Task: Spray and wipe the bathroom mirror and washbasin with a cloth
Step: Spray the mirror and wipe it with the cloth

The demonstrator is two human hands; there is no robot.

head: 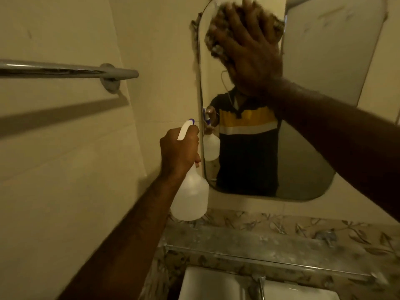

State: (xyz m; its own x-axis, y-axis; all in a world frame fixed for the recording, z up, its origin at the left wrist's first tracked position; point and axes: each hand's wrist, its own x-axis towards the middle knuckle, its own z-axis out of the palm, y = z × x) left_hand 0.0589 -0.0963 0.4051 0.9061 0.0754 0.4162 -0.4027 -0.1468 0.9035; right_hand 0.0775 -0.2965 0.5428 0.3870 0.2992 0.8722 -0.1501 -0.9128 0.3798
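Observation:
A rounded wall mirror [320, 68] hangs above a white washbasin [207, 284]. My right hand [249, 50] is pressed flat against the mirror's upper left part, holding a brownish patterned cloth [218, 24] against the glass; motion blur covers the hand and cloth. My left hand [179, 152] grips the neck of a translucent white spray bottle [191, 198] with a white trigger and purple nozzle, held upright just left of the mirror's lower left edge. The bottle's reflection and a person's striped shirt show in the glass.
A chrome towel rail [65, 70] sticks out from the tiled wall on the left. A leaf-patterned tile band and a grey ledge [259, 243] run below the mirror. A metal tap [262, 284] rises at the basin's back edge.

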